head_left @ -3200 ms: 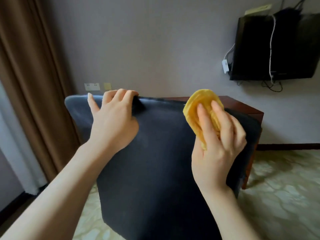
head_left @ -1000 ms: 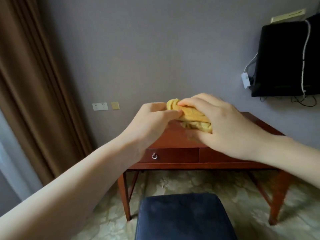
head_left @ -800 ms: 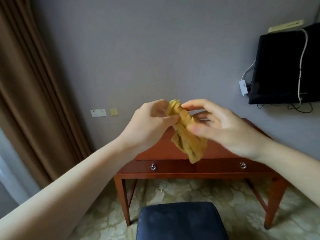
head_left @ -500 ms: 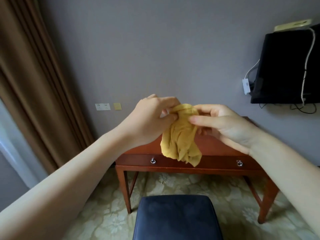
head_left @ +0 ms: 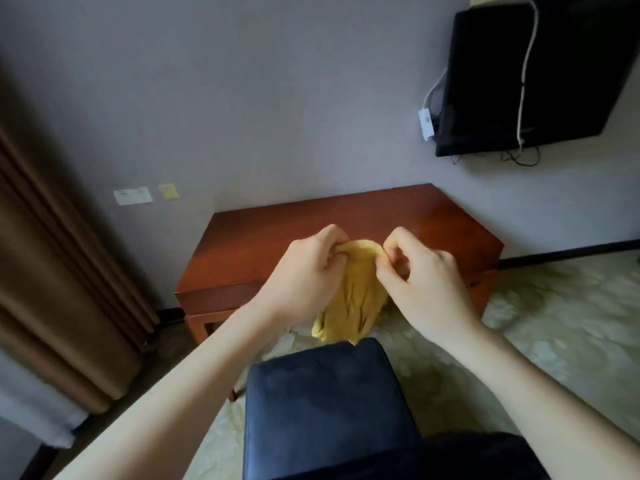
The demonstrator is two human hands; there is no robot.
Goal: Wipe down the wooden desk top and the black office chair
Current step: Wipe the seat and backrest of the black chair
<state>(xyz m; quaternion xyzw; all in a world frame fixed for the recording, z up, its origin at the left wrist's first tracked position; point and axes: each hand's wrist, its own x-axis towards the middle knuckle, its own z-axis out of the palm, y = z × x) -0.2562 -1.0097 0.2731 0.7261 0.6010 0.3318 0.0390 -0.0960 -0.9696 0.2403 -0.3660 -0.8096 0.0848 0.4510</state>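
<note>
Creased yellow cloth [head_left: 349, 299], now lower, near chair [head_left: 325, 403]

Lower centre: front of wooden desk [head_left: 311, 230] masked mid-span by left hand [head_left: 304, 282], right hand [head_left: 426, 289] & yellow cloth [head_left: 349, 299]. Cloth's top corners buried in curled fingers; most fingertips out of sight. Desk legs mostly hidden behind arms & black chair [head_left: 329, 403]. Chair cropped by bottom edge, base not shown. Both forearms cropped at bottom edge too. Upper right: black wall screen [head_left: 536, 74] cropped at top & right edges; thin cables under it too small to trace. Left side: brown curtain [head_left: 52, 271] cropped by left edge. Centre left: white wall plate [head_left: 133, 195] blurred, markings unreadable. Bottom right: dark shape [head_left: 478, 455] over chair's near edge, unidentifiable.
</note>
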